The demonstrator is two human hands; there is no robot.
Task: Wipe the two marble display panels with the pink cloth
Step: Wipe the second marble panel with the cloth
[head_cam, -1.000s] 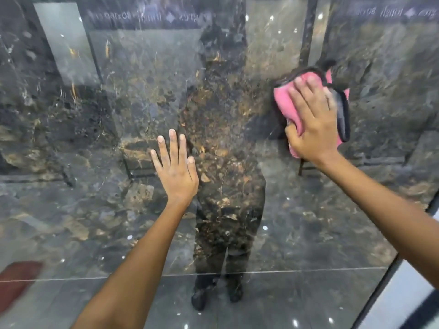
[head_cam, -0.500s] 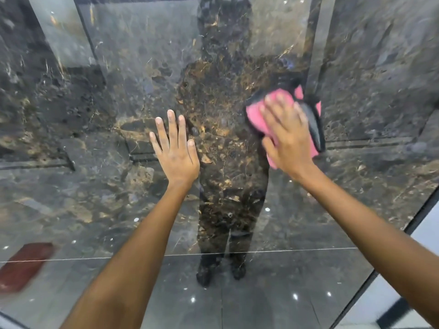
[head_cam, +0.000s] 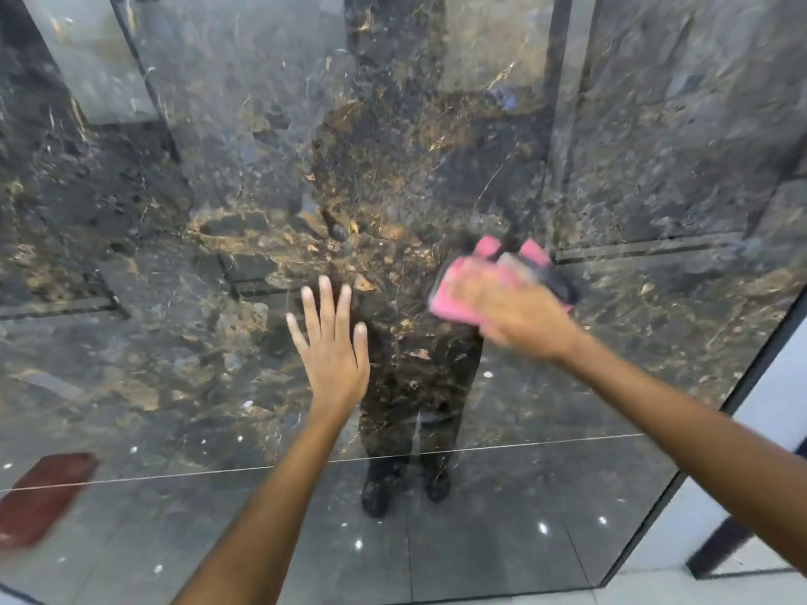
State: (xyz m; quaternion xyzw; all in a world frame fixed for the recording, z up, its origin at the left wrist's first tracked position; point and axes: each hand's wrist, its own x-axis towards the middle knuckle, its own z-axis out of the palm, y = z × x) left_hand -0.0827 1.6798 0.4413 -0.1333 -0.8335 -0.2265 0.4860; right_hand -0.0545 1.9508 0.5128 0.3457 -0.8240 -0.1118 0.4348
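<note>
marble panel (head_cam: 218, 168) fills nearly the whole view, dark and polished, veined with gold and brown, mirroring a standing figure down its middle; left hand (head_cam: 330, 342) lies flat against the stone just left of that reflection, fingers straight and slightly spread, holding nothing; right hand (head_cam: 519, 314) is blurred, pressing the pink cloth (head_cam: 450, 294) onto the surface to the right of the left hand and a little higher, the two hands near but not touching; the right hand's fingers lie over the cloth, yet the blur hides whether they curl round it or simply press flat, so i cannot tell its grip; pink edges show past the fingertips on the left and above, and a dark trim or fold of the cloth (head_cam: 554, 281) shows on its right side; a thin pale line (head_cam: 131, 478) crosses the panel low down; a dark frame edge (head_cam: 742, 390) bounds the panel on the right, with pale flooring beyond it; a reddish-brown shape (head_cam: 39, 499), blurred, sits at the lower left.
</note>
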